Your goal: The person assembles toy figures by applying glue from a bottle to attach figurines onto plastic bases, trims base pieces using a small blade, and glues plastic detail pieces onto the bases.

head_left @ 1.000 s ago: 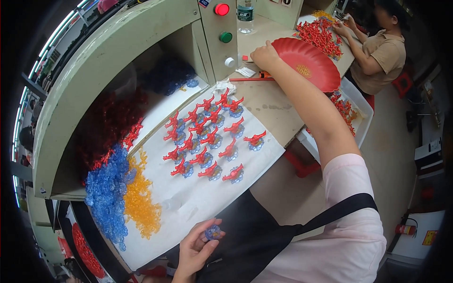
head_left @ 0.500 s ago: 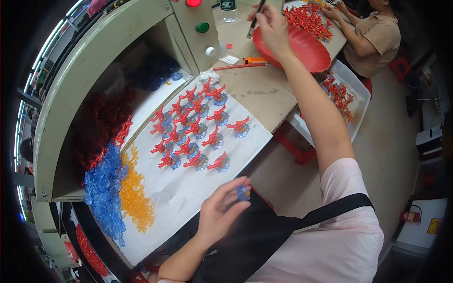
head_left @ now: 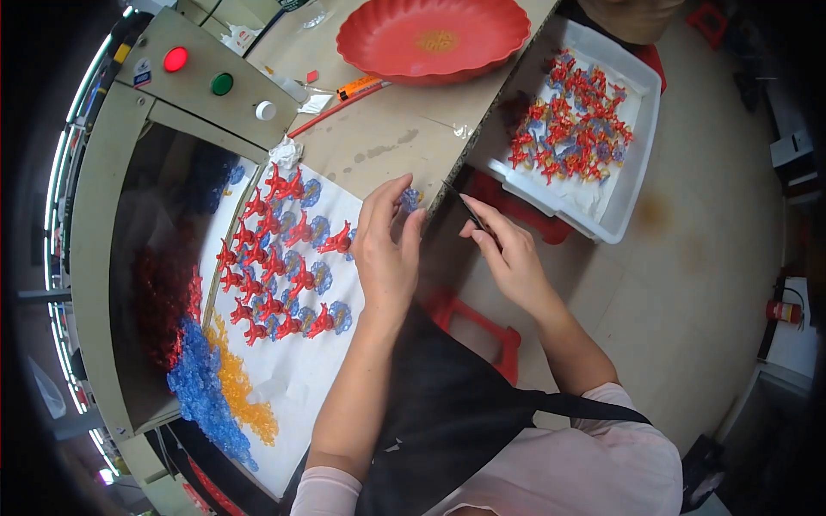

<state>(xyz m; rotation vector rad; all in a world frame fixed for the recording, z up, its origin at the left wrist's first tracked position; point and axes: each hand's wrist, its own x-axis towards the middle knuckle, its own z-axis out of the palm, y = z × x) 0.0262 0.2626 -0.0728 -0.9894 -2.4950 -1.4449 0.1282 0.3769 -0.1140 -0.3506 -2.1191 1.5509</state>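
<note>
My left hand (head_left: 385,254), raised over the right part of the white paper (head_left: 323,387), pinches a small translucent blue flower-shaped piece (head_left: 411,199) with a yellowish middle. My right hand (head_left: 520,262) grips a slim dark tool (head_left: 473,215) between thumb and fingers. Its thin tip points toward the blue piece, a short gap apart; whether it is a blade or tweezers I cannot make out. Left of my hands, several red figures (head_left: 301,279) on blue bases stand in rows on the paper. Loose blue pieces (head_left: 206,391) and yellow pieces (head_left: 245,387) lie heaped at its near left.
A machine housing (head_left: 194,90) with buttons stands at left, red pieces (head_left: 159,310) inside its dark opening. On the table are a red scalloped bowl (head_left: 387,43), an orange marker-like stick (head_left: 360,88) and crumpled tissue (head_left: 286,153). A white bin (head_left: 632,193) of finished-looking figures and red stools (head_left: 482,331) stand right.
My right hand has come down from above the red bowl with the dark tool to beside my left hand. My left hand has risen, still holding the blue piece. The view has shifted.
</note>
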